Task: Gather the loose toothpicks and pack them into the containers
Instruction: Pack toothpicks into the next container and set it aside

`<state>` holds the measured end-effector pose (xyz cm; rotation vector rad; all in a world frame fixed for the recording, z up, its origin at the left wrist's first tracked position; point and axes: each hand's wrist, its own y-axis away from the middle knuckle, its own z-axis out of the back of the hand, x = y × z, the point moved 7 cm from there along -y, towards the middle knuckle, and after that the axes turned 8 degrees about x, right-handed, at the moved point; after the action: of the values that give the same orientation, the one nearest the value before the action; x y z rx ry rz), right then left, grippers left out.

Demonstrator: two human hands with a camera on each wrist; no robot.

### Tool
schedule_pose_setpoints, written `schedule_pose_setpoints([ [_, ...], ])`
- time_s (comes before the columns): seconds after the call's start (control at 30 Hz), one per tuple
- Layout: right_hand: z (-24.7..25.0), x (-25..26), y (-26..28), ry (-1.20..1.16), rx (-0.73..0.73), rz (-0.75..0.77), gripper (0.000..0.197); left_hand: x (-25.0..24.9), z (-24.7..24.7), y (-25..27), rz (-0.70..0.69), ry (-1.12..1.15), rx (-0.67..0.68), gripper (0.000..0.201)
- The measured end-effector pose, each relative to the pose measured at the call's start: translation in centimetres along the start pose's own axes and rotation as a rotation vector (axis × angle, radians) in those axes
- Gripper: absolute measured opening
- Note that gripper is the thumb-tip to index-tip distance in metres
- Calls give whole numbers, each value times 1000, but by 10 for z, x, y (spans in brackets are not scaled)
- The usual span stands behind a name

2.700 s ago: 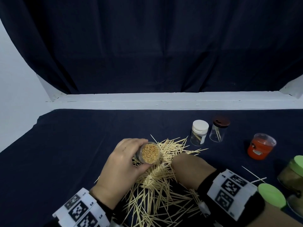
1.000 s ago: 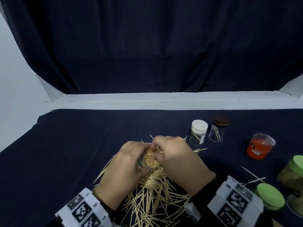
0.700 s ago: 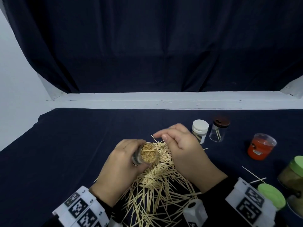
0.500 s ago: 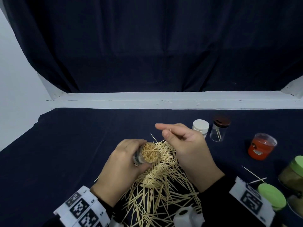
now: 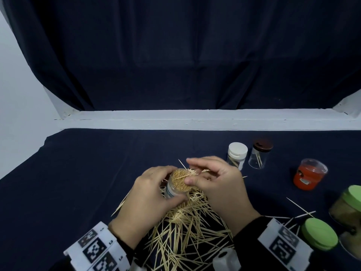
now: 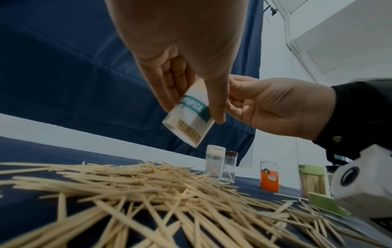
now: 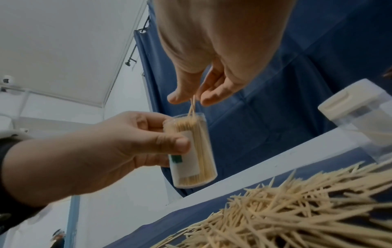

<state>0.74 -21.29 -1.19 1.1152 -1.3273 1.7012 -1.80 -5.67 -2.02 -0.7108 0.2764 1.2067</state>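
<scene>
I see the left hand (image 5: 148, 200) gripping a clear tube (image 5: 176, 182), tilted and held above the pile of loose toothpicks (image 5: 187, 227) on the surface (image 5: 78, 173); the tube is packed nearly full. Right hand (image 5: 216, 184) pinches what look like two toothpicks (image 7: 192, 107) at its open mouth, seen only from the right wrist. Left wrist view alone shows the tube's "TOOTHPICK" label (image 6: 192, 107). Standing containers counted: white-capped jar (image 5: 236, 155) and brown-capped jar (image 5: 259, 153), few sticks each; one orange jar (image 5: 309, 176); one green-lidded jar (image 5: 349, 208), apparently full. One loose green lid (image 5: 318, 233).
</scene>
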Motion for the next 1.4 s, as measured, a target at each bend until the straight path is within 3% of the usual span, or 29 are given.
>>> schedule_pose_setpoints([
  [0.13,12,18,8,235,-81,160,29,-5,2,2,10,49,-15,57],
  [0.4,12,18,15,311,-18,201,18,-29,-2,0,-15,-8,6,60],
  [0.53,27,24,22,287,-57,230,14,-36,-5,1,-21,-45,9,61],
  [0.73,35,14,25,308,30,144,12,-52,-9,4,-53,-36,16,60],
  [0.9,36,15,25,391,18,135,5,-68,-20,2,-134,-98,57,59],
  [1.03,38,14,23,397,134,97,15,-65,-20,-1,-146,-172,19,61],
  [1.23,36,18,23,372,112,158,1,-64,-16,-5,-135,-163,-23,56],
  [1.4,44,16,19,372,42,185,10,-66,-14,-6,-125,-110,-46,54],
])
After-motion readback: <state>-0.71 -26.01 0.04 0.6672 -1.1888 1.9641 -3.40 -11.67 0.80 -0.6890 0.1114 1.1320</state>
